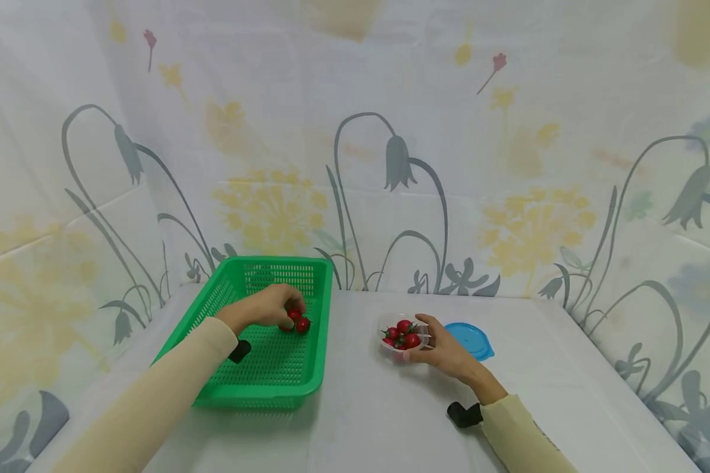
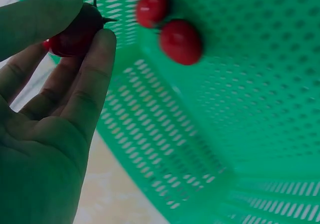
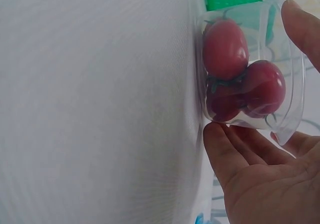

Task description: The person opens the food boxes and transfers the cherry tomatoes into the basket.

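Note:
My left hand [image 1: 266, 306] is inside the green plastic basket [image 1: 254, 395], over its far right part. Between thumb and fingertips it pinches a cherry tomato [image 2: 75, 36] with a green stem. Two more red cherry tomatoes [image 2: 181, 42] lie in the basket beside it. To the right, my right hand [image 1: 446, 355] grips a small clear plastic container [image 3: 296, 91] by its sides, thumb at one side and fingers at the other. The container stands on the table and holds several cherry tomatoes [image 3: 225, 48], some with green stems.
A blue lid [image 1: 470, 339] lies flat on the white-covered table [image 1: 367, 420], behind and right of the container. Behind the table hangs a flower-printed cloth [image 1: 296, 118]. The basket's raised walls surround my left hand.

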